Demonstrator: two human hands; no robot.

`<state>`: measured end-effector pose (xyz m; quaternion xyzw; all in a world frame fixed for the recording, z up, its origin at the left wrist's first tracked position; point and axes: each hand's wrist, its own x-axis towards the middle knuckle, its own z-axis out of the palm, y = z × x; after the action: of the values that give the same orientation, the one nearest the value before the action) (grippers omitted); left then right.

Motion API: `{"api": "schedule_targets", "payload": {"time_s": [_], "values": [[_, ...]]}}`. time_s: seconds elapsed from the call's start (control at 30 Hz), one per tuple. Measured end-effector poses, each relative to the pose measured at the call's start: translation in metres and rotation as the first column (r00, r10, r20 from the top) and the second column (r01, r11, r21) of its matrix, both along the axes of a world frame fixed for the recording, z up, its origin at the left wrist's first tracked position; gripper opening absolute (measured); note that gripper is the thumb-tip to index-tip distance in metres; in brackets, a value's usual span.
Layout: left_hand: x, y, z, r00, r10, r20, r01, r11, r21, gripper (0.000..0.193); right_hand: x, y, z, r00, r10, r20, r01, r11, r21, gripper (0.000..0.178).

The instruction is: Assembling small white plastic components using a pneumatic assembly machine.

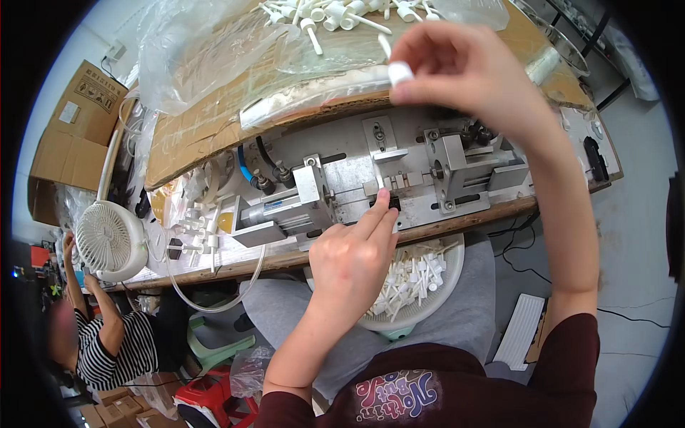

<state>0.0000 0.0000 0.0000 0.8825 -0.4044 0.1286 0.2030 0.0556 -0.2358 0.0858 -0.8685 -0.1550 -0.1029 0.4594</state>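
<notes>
Raised at the upper right, my right hand (457, 71) pinches a small white plastic piece (400, 73) with a round cap and a thin stem, between thumb and fingers. My left hand (349, 257) is at the middle of a metal clamping fixture (378, 150) on the bench. Its index and middle fingers reach forward and the others are curled in. The index fingertip presses on a white plastic stem (379, 175) lying in the fixture's centre; the thumb is mostly hidden. Pneumatic cylinders (285, 212) flank this spot on the left and right (457, 171).
A cardboard sheet (200, 146) above the fixture carries a heap of white stemmed pieces (332, 13) and clear plastic film (193, 50). A basin (453, 278) of similar pieces rests on my lap. A white fan (110, 239) and a person in stripes (121, 349) are at the left.
</notes>
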Motion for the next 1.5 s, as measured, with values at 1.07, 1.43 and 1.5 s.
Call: {"api": "schedule_targets", "payload": {"time_s": [1.07, 1.43, 1.5], "values": [[0.233, -0.006, 0.093, 0.891, 0.105, 0.442, -0.244, 0.931, 0.271, 0.019, -0.013, 0.039, -0.005, 0.96, -0.257, 0.111, 0.268, 0.958, -0.106, 0.018], [0.266, 0.017, 0.125, 0.842, 0.272, 0.466, -0.142, 0.945, -0.294, 0.033, 0.211, -0.125, 0.018, 0.164, -0.635, 0.755, 0.986, 0.074, -0.152, 0.051], [0.286, 0.015, 0.136, 0.757, 0.383, 0.529, -0.294, 0.923, -0.247, 0.065, 0.22, -0.16, 0.015, 0.371, -0.797, 0.476, 0.922, 0.256, -0.291, 0.055]]}}
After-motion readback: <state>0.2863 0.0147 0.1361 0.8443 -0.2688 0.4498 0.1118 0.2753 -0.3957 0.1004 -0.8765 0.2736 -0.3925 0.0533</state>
